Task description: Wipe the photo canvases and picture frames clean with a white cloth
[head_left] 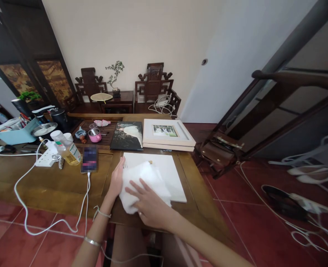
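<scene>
A flat white album or board [173, 174] lies on the wooden table in front of me. A rumpled white cloth [155, 180] covers its near left part and hangs over its near edge. My right hand [149, 204] lies on the cloth with its fingers spread, pressing from above. Along the left side of the white board rests my left hand [117, 178], its fingers stretched out against the edge. A small tan spot [150, 162] shows at the top of the cloth; I cannot make out what it is.
Behind the board are a dark photo panel [127, 135] and stacked pale frames [168, 137]. To the left stand a phone [89, 159] on a cable, a bottle of yellow liquid [69, 152], a power strip [47, 157] and a pink cup [95, 136]. A wooden chair [222, 148] is at right.
</scene>
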A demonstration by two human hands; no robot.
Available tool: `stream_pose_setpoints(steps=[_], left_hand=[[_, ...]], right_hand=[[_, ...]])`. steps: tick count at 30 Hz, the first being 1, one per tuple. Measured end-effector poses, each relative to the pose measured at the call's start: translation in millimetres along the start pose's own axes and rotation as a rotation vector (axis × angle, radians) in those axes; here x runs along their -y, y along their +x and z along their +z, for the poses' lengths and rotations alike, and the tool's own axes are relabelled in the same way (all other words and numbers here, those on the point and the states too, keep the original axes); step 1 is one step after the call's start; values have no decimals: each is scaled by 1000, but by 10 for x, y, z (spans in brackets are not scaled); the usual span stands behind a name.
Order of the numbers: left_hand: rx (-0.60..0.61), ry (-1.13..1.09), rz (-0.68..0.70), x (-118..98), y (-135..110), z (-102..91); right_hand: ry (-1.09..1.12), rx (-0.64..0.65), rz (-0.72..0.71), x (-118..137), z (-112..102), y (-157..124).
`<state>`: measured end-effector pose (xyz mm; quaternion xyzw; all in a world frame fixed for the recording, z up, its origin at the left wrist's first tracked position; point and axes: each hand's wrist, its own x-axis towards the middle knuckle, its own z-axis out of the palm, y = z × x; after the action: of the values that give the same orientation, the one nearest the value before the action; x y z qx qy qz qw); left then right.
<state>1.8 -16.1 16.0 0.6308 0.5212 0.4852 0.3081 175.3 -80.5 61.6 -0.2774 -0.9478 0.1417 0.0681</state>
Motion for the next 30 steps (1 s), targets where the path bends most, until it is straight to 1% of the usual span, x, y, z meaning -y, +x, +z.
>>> stream_pose_setpoints(steps=[1, 3, 5, 7, 10, 13, 17, 20, 22, 24, 27, 30], left_hand=[[30, 33, 19, 11, -4, 10], [110, 122, 81, 51, -13, 33], [176, 216, 139, 105, -21, 56], [199, 286, 163, 157, -23, 74], [206, 344, 188, 207, -17, 87], [202, 366, 211, 219, -4, 84], [185, 364, 237, 183, 8, 62], [197, 345, 260, 153, 8, 47], [200, 339, 257, 156, 4, 44], [192, 338, 237, 179, -2, 45], [191, 326, 215, 220, -9, 50], [196, 310, 219, 236, -14, 55]], right_hand=[[38, 9, 2, 14, -24, -90], [89, -6, 60, -42, -80, -226], [90, -59, 156, -195, -133, -282], [62, -124, 253, -409, -179, -245], [39, -206, 366, -721, -246, -16], [46, -217, 361, -890, -304, 364], [57, -176, 277, -881, -311, 856], [57, -168, 247, -830, -288, 1018], [54, -161, 245, -825, -292, 998], [49, -143, 248, -847, -324, 897], [35, -122, 282, -917, -398, 640], [13, -109, 347, -1038, -443, 283]])
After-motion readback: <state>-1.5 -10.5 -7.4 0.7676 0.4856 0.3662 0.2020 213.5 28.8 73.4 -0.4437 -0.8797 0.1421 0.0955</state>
